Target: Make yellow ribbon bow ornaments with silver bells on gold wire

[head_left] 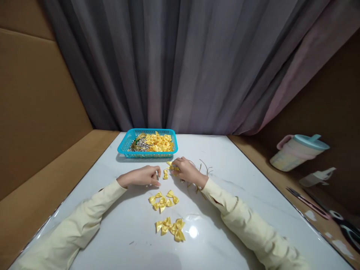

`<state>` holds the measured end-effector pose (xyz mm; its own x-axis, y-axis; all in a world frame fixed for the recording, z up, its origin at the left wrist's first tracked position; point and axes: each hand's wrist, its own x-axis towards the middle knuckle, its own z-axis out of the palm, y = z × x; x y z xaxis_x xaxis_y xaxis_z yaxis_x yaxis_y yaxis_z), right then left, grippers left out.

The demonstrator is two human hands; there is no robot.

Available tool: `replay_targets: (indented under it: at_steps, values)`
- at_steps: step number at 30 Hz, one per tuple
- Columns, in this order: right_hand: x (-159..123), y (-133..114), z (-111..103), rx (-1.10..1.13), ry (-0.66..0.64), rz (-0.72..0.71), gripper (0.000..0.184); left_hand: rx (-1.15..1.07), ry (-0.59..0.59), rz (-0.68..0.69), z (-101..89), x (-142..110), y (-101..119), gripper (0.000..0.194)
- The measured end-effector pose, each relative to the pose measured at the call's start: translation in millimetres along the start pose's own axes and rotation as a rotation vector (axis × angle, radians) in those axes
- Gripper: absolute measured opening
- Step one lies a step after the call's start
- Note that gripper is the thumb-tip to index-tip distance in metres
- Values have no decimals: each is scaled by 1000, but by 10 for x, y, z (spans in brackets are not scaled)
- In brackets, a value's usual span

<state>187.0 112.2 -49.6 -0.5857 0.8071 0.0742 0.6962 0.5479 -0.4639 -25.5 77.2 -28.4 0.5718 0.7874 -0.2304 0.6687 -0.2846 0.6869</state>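
My left hand (pixel 144 176) is just left of a small yellow ribbon bow (pixel 165 174), thumb and fingers apart, with nothing visible between them. My right hand (pixel 186 170) reaches over the table, its curled fingertips on another yellow bow (pixel 169 164), partly hidden by the fingers. Thin gold cords (pixel 208 168) stick out beyond and beneath the right wrist. Closer to me lie two small groups of yellow satin bows, a middle group (pixel 161 202) and a front group (pixel 170 227).
A blue plastic basket (pixel 147 154) at the back holds yellow bows, gold cords and small silvery pieces. On the right are a lidded cup (pixel 295 153), a small white bottle (pixel 316 177), pink-handled tweezers (pixel 308 204) and black-handled scissors (pixel 348 228). Cardboard walls flank the white table.
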Motion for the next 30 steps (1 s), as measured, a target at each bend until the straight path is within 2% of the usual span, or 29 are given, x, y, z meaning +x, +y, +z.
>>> replay_targets:
  at_steps: [3, 8, 13, 17, 20, 25, 30]
  values:
    - [105, -17, 108, -91, 16, 24, 28, 80, 80, -20, -150, -38, 5, 14]
    - [134, 3, 146, -102, 21, -2, 27, 136, 228, 4, -266, -122, 111, 24]
    - [-86, -69, 2, -4, 47, -126, 6, 90, 315, 83, -128, -66, 148, 24]
    - [-346, -230, -143, 104, 66, -232, 12, -14, 223, 210, 30, -4, 215, 23]
    - [-465, -319, -225, 178, 71, -271, 13, -73, 185, 257, 88, -18, 300, 20]
    - [-500, -352, -339, 269, 95, -260, 12, -118, 297, 307, 128, -100, 373, 15]
    - [-513, -350, -406, 309, 54, -227, 7, 11, 445, 391, 201, -142, 395, 6]
